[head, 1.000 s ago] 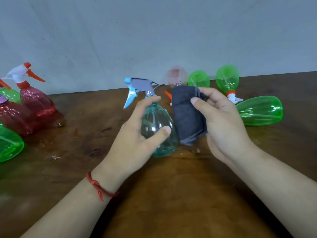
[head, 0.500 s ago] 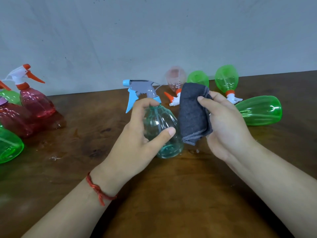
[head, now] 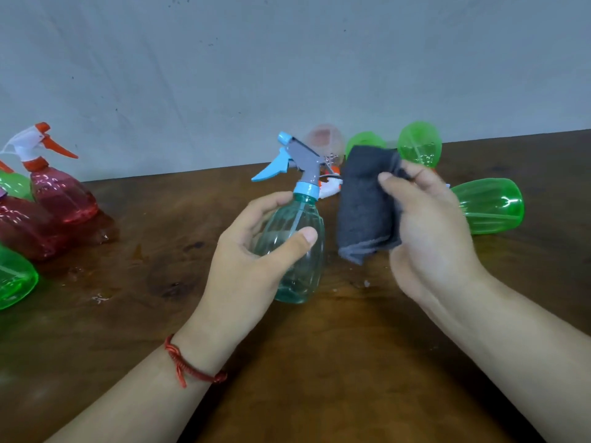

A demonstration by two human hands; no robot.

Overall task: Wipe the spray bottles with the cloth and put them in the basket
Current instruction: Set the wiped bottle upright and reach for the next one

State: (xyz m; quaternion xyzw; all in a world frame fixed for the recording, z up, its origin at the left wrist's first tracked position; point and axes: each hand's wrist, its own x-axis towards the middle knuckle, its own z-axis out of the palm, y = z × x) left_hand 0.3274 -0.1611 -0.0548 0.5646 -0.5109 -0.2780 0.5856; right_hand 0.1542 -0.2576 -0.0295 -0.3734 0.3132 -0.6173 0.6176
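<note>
My left hand (head: 252,251) grips a clear teal spray bottle (head: 295,251) with a blue and grey trigger head, held tilted above the brown wooden table (head: 319,362). Just right of it, my right hand (head: 428,228) holds a folded dark grey cloth (head: 364,206). A narrow gap separates cloth and bottle. No basket is in view.
Red spray bottles (head: 60,193) and green ones (head: 12,276) stand at the left edge. Behind my hands lie green bottles (head: 489,206) (head: 419,145) and a pale pink one (head: 323,139) on their sides. A grey wall (head: 287,75) closes the table's far edge.
The teal bottle has tilted, its head now leaning left. The cloth has come off the bottle's side and sits a little to the right of it.
</note>
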